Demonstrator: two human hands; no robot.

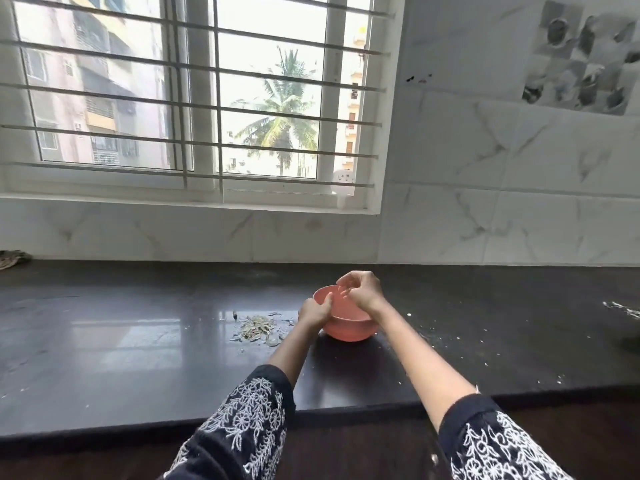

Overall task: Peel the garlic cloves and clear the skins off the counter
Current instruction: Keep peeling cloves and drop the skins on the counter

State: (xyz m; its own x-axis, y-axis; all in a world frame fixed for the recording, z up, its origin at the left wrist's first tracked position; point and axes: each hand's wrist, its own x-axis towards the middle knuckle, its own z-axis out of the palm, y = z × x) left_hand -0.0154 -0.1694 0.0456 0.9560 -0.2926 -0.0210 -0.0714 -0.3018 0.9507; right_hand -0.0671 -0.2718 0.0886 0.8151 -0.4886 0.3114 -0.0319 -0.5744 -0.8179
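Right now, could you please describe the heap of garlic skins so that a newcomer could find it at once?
Start from the dark counter beneath the barred window. The pink bowl sits mid-counter, and the garlic skins lie just left of it, beside the left hand. They are the only pale, papery pile there.

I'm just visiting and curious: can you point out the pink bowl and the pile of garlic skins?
pink bowl (348, 329): head view, on its outer front wall.
pile of garlic skins (258, 328): head view, middle of the heap.

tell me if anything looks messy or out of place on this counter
A heap of garlic skins lies loose on the dark counter, left of the pink bowl. Paler crumbs are scattered near the right edge. Nothing looks damaged or tipped.
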